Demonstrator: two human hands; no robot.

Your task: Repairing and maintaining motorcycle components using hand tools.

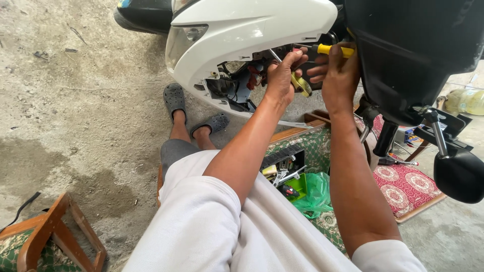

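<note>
While both hands work up inside the opened front of the white scooter fairing, each is closed on a tool: the right hand wraps the yellow-and-black screwdriver handle, and the left hand pinches a thin metal shaft between thumb and fingers, with a second yellowish handle showing just below its palm. The screwdrivers look light and stiff, best gripped around the ribbed handles, though a bare steel shaft is likely slippery under the fingertips. The fairing itself is probably thin plastic, glossy and easy to scratch or crack near its cut-out edge, so it would be better steadied by its rim than by the loose wiring inside. Both tool tips are hidden behind the fingers and the dark cavity, so what they engage cannot be told. The black bodywork blocks the right side, and the open toolbox below is partly covered by the forearms.
</note>
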